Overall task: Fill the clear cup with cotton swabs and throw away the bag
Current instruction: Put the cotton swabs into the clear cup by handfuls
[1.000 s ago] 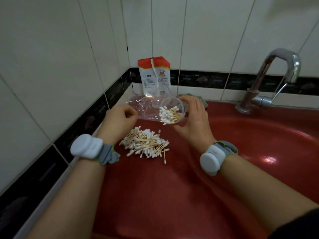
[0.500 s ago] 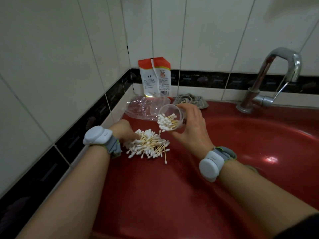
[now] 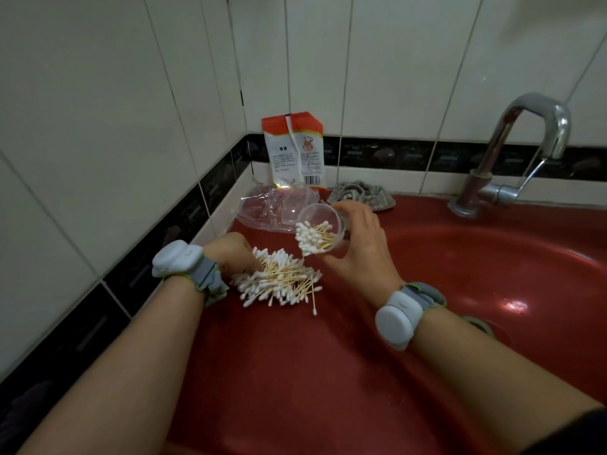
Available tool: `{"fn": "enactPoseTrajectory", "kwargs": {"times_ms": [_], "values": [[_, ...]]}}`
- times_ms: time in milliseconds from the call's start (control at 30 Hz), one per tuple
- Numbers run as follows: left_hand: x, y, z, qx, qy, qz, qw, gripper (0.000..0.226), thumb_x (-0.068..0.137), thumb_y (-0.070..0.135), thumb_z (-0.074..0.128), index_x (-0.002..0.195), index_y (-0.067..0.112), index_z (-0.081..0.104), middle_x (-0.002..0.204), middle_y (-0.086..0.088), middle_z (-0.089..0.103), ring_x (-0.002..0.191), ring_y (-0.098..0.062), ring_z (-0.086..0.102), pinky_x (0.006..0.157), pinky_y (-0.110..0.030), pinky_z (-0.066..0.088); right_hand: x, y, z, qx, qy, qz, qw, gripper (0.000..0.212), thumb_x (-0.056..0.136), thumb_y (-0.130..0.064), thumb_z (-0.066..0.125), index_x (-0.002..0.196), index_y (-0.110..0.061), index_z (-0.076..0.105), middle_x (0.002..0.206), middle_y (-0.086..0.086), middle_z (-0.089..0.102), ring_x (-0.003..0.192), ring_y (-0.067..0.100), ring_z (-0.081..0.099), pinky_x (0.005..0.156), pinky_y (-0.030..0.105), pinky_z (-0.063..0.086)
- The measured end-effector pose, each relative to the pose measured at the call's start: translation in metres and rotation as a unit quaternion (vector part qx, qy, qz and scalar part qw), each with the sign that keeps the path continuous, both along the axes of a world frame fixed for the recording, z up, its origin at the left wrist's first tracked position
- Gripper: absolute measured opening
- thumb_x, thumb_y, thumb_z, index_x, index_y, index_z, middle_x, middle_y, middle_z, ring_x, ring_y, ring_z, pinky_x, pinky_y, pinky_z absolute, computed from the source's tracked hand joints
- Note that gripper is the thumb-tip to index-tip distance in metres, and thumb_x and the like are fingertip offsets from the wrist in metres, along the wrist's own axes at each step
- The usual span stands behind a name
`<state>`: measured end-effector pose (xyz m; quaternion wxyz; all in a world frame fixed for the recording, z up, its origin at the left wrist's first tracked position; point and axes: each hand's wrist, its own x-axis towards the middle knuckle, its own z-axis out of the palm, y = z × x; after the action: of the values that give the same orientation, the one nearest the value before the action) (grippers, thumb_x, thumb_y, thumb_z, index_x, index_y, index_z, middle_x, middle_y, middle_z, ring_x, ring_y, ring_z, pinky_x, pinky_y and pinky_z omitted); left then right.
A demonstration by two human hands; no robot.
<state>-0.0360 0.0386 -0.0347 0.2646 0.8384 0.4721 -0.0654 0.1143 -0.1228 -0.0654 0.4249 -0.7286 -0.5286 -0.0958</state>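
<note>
My right hand (image 3: 361, 254) grips the clear cup (image 3: 320, 229), tipped on its side with its mouth facing left and a bunch of cotton swabs inside. A loose pile of cotton swabs (image 3: 282, 284) lies on the red counter just below the cup. My left hand (image 3: 230, 254) reaches into the pile's left edge and closes on a bunch of swabs; its fingers are mostly hidden. The empty clear plastic bag (image 3: 269, 205) lies crumpled behind the cup, near the wall corner.
A red-and-white packet (image 3: 292, 149) leans on the tiled wall in the corner. A grey cloth (image 3: 361, 193) lies behind my right hand. The chrome faucet (image 3: 522, 142) stands at the right over the red sink basin (image 3: 492, 264).
My left hand dropped from near the bag down into the swab pile. My right hand brought the tilted cup lower and closer to the pile.
</note>
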Motion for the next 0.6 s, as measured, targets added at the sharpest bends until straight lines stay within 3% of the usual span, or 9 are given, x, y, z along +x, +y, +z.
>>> {"fn": "enactPoseTrajectory", "kwargs": {"times_ms": [100,333,433,500,600], "values": [[-0.001,-0.001,0.002,-0.004,-0.011,0.001,1.0,0.033,0.075,0.019,0.075,0.055,0.011,0.05,0.058,-0.005,0.051,0.055,-0.016,0.046,0.055,-0.025,0.038,-0.001,-0.001,0.001,0.002,-0.001,-0.002,1.0,0.072,0.068,-0.035,0.08,0.128,-0.022,0.043,0.128,-0.003,0.043,0.119,0.014,0.039,0.096,0.035,0.035],[-0.007,-0.005,0.012,0.026,-0.059,-0.017,0.998,0.04,0.075,0.021,0.077,0.056,0.015,0.042,0.05,0.002,0.045,0.047,-0.01,0.04,0.038,-0.017,0.03,-0.002,-0.002,0.001,-0.003,0.005,-0.005,1.0,0.072,0.067,-0.038,0.079,0.128,-0.024,0.044,0.127,-0.005,0.043,0.119,0.013,0.04,0.098,0.037,0.036],[-0.01,-0.007,0.014,0.044,-0.078,-0.021,0.996,0.026,0.075,0.024,0.077,0.072,0.008,0.057,0.066,-0.004,0.053,0.055,-0.011,0.044,0.048,-0.023,0.034,-0.003,-0.001,0.0,-0.007,0.003,-0.003,1.0,0.071,0.068,-0.037,0.08,0.128,-0.023,0.044,0.127,-0.005,0.043,0.118,0.013,0.04,0.097,0.037,0.036],[-0.013,-0.008,0.014,0.036,-0.105,-0.02,0.994,0.028,0.074,0.024,0.077,0.087,0.001,0.066,0.074,-0.008,0.059,0.058,-0.011,0.048,0.051,-0.023,0.036,-0.003,-0.001,0.0,-0.008,0.004,-0.002,1.0,0.072,0.067,-0.037,0.08,0.128,-0.024,0.044,0.127,-0.004,0.043,0.119,0.014,0.04,0.098,0.037,0.036],[-0.018,-0.011,0.014,0.028,-0.148,-0.004,0.989,0.023,0.075,0.023,0.077,0.088,0.005,0.069,0.076,-0.008,0.064,0.063,-0.012,0.053,0.055,-0.024,0.04,-0.004,0.0,0.0,-0.007,0.003,-0.002,1.0,0.072,0.067,-0.035,0.08,0.128,-0.023,0.044,0.128,-0.003,0.043,0.12,0.016,0.041,0.097,0.038,0.036]]}}
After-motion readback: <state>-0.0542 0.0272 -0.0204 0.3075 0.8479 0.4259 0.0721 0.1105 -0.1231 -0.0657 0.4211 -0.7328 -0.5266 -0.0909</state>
